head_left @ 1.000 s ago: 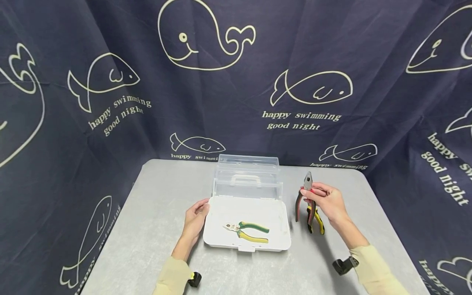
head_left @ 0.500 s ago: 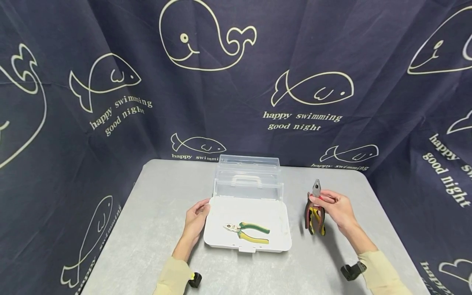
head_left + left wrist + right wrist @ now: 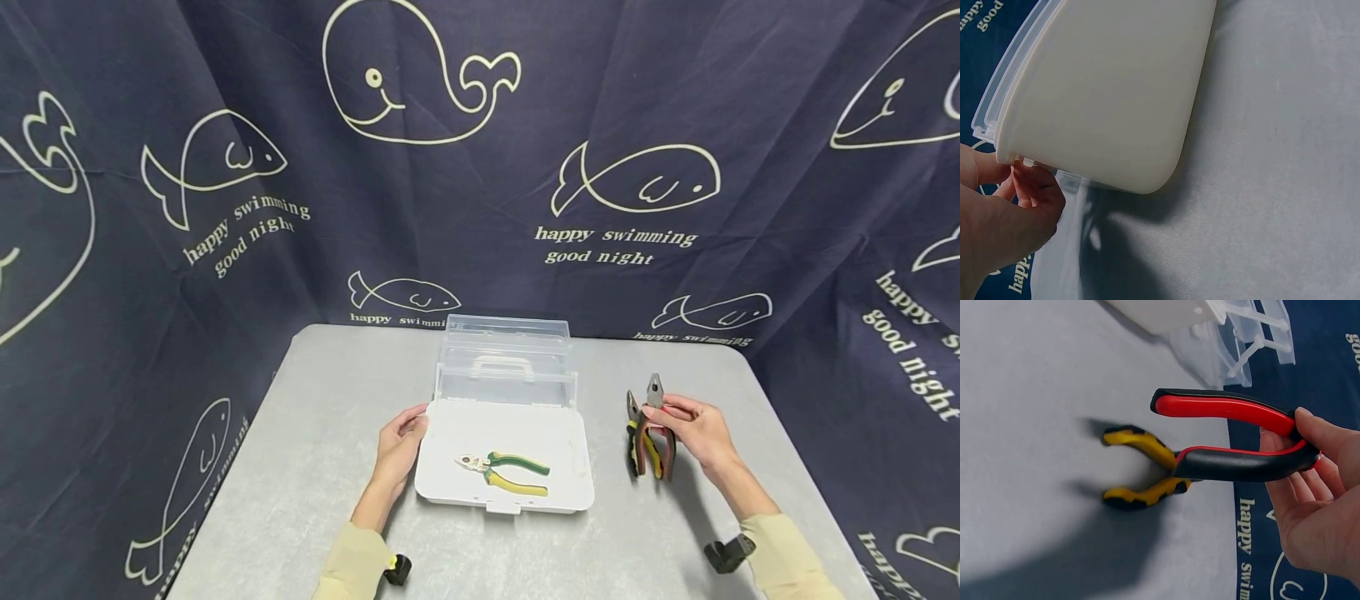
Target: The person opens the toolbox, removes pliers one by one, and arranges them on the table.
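My right hand [image 3: 699,429] pinches red-and-black pliers [image 3: 659,427] near their pivot, upright with the nose up and handles spread downward. In the right wrist view the handles [image 3: 1235,464] point away from the fingers. Below them, yellow-and-black pliers [image 3: 1141,450] lie on the table, partly hidden behind the held pair. My left hand [image 3: 397,442] grips the left rim of a white toolbox [image 3: 450,425]; in the left wrist view, thumb and fingers close on its corner edge. Green-and-yellow pliers [image 3: 512,472] lie on the box's white surface, handles to the right.
The toolbox's clear lid [image 3: 502,387] stands raised at the back, with a white carry handle [image 3: 501,364]. A grey table [image 3: 322,400] lies beneath everything. Dark blue fish-print cloth [image 3: 480,208] hangs behind and at both sides.
My right hand has moved right and down with the red-and-black pliers, passing over the yellow-and-black pair, whose nose now shows at the left. The left hand and toolbox stay put.
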